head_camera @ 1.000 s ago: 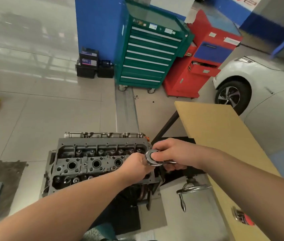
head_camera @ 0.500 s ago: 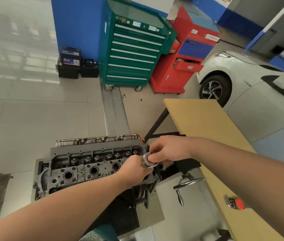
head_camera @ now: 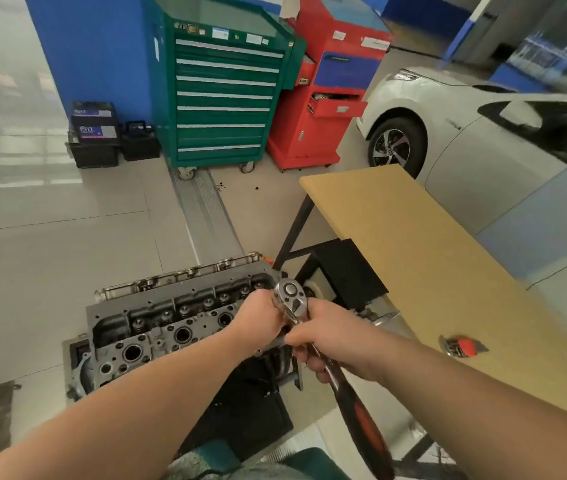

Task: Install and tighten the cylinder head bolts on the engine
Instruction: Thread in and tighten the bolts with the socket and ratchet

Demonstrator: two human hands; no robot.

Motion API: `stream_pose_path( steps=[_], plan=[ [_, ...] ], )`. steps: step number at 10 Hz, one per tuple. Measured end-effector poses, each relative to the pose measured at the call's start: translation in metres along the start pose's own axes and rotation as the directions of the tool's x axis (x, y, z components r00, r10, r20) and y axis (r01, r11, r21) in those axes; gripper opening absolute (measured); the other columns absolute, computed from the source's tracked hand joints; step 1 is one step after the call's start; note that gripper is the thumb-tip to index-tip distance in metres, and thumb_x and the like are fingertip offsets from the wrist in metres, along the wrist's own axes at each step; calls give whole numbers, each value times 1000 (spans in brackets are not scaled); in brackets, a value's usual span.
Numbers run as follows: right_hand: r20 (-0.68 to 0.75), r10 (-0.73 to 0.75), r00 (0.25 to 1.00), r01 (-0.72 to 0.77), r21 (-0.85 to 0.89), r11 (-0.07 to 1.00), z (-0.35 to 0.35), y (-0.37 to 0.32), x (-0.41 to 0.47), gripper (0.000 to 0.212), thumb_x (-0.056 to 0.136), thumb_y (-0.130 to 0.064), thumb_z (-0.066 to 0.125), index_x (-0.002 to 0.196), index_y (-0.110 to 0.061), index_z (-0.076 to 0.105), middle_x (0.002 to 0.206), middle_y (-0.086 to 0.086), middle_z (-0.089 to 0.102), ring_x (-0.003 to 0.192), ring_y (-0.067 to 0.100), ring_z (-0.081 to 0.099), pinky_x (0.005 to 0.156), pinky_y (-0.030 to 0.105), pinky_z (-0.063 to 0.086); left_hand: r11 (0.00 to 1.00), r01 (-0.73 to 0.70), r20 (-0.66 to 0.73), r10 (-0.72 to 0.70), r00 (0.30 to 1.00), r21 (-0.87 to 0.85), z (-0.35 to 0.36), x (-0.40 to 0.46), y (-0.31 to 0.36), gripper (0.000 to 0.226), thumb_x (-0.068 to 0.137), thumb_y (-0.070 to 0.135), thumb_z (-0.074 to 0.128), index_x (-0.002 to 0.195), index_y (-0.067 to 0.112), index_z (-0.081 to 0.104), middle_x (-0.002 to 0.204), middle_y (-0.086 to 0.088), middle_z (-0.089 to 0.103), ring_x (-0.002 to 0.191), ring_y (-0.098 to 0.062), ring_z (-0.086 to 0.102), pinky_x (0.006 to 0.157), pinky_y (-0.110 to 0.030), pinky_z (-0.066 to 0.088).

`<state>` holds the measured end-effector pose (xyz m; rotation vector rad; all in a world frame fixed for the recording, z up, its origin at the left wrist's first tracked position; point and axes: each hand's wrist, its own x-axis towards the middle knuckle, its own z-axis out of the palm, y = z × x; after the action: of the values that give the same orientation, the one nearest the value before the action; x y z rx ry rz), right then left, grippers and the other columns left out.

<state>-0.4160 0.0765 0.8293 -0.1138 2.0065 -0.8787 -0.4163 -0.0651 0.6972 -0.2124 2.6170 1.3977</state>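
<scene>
With the right hand (head_camera: pixel 335 342) curled round the chrome ratchet wrench (head_camera: pixel 296 308) and the left hand (head_camera: pixel 258 322) cupping its head, fingers hidden, the socket may slip off a bolt at the right end of the grey metal cylinder head (head_camera: pixel 171 327).

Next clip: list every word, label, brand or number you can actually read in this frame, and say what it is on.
None reads with confidence.
Car batteries: white lettering, blurred.
Green tool cabinet: badge and stickers along top edge, too small.
Red tool cabinet: white labels and blue panel text, too small.
Ratchet wrench, cylinder head: no legible markings.
</scene>
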Motion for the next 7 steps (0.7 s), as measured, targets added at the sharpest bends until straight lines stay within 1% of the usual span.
stream_pose_path(
  steps=[1, 2, 3, 4, 5, 6, 7],
  plan=[
    [-42, 21, 999, -25, -96, 995, 0, -8, -1, 12, 93, -9, 57, 105, -11, 56, 71, 7, 57, 49, 17, 52, 56, 36, 54, 995, -23, 27, 21, 999, 94, -2, -1, 4, 27, 108, 8, 43, 113, 4, 69, 108, -6, 69, 110, -24, 64, 92, -30, 48],
    [-118, 20, 993, -52, -274, 960, 14, -13, 2, 13, 97, -12, 53, 109, -15, 56, 76, 7, 58, 50, 15, 52, 50, 31, 51, 988, 113, -62, -120, 991, -108, 3, -4, -3, 17, 97, 2, 56, 104, -6, 69, 91, -16, 67, 84, -23, 62, 73, -32, 48],
    [-130, -107, 986, 25, -519, 854, 16, -14, 1, 21, 100, -16, 53, 121, -19, 51, 90, 2, 58, 68, 13, 55, 54, 25, 45, 950, 156, -113, -191, 975, -269, 2, -15, -4, 18, 91, -1, 60, 104, -10, 69, 96, -29, 71, 80, -26, 59, 79, -46, 56],
    [-88, -156, 984, 82, -554, 828, 11, -16, -4, 18, 100, -21, 54, 118, -21, 52, 91, 2, 59, 70, 13, 56, 58, 26, 47, 953, 168, -102, -199, 975, -251, 2, -18, -1, 11, 92, -3, 59, 96, -5, 69, 84, -15, 64, 78, -24, 59, 77, -43, 55],
    [-76, -184, 980, 132, -441, 888, 6, -13, -6, 23, 99, -42, 58, 115, -26, 56, 82, 2, 64, 60, 13, 58, 60, 32, 54, 956, 63, -88, -92, 992, -288, 4, -19, 0, 10, 96, -9, 61, 101, -14, 68, 87, -14, 64, 77, -15, 64, 70, -23, 54],
    [-88, -214, 973, 180, -292, 939, 4, -4, -5, 30, 102, -48, 55, 126, -31, 51, 84, 6, 69, 52, 15, 62, 55, 31, 57, 922, 44, -135, -103, 986, -384, 8, -19, -4, 14, 100, -8, 57, 103, -18, 66, 81, -5, 67, 64, 5, 66, 60, -10, 51],
    [-101, -252, 962, 227, -211, 951, 9, 5, -3, 28, 104, -43, 54, 131, -36, 50, 89, 7, 69, 52, 14, 61, 55, 31, 58, 899, 49, -132, -117, 984, -436, 7, -20, -1, 17, 101, 0, 59, 96, -14, 67, 76, -3, 66, 58, 5, 63, 56, -10, 49]
  ],
)
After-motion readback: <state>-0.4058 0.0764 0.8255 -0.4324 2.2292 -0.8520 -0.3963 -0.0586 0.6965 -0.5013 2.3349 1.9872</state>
